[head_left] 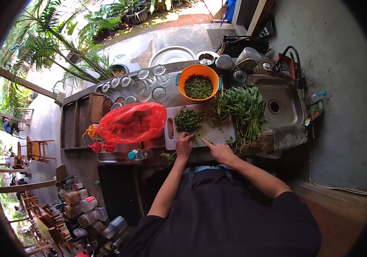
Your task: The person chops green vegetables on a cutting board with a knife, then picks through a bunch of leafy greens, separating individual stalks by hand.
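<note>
My right hand (222, 153) is closed around the handle of a small knife (205, 140), whose blade points left over a white cutting board (222, 133). My left hand (184, 146) rests at the board's front edge, fingers bent together close to the blade tip; what they pinch is too small to make out. Just beyond it lies a heap of chopped green leaves (187, 120). A large bunch of leafy greens (243, 107) with stems and roots covers the board's right end. Behind the board, an orange basin (185, 73) with blue handles contains more chopped greens.
A red plastic bag (132, 122) stands left of the board, with upturned glasses (142, 90) behind it. A capped clear bottle (138, 154) lies near the front edge. To the right is a metal sink (284, 92) with a cloth (289, 136) on its front rim.
</note>
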### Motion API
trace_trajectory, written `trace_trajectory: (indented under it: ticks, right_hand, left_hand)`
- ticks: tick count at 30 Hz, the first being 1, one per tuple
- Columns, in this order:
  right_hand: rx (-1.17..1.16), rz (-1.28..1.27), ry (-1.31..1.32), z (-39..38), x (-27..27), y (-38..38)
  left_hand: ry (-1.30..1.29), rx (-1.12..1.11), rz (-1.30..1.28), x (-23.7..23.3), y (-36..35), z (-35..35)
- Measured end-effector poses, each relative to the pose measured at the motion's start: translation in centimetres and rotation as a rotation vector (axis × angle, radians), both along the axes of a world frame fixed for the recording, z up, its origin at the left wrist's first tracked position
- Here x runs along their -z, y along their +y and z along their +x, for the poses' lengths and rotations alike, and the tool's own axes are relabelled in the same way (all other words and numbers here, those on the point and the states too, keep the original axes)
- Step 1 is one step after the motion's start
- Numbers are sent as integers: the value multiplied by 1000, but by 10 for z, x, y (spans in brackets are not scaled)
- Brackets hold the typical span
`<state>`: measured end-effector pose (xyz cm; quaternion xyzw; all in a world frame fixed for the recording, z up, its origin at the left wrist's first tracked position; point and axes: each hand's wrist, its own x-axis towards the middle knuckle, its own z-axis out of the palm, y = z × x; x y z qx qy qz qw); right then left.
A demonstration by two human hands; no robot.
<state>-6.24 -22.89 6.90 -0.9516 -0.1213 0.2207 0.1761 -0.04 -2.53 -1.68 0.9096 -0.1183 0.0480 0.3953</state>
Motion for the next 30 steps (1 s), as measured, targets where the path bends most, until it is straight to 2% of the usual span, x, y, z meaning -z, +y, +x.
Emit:
trace_trajectory:
  ticks: [4,14,17,24,30]
  right_hand:
    - [-1,-2,17,1,3,2]
    - [90,58,-50,-7,61,12]
    - [76,34,-80,-8,55,13]
    - [-22,-8,-102,-11,50,-7]
    - [-29,-90,7,1,27,-7]
  left_hand:
    - [-17,4,-5,-3,0,0]
    - [-3,-8,17,-1,1,1]
    - [84,-34,-36,3,2,2]
    - [53,-34,-76,2,1,1]
    - [-48,50,51,-10,4,-3]
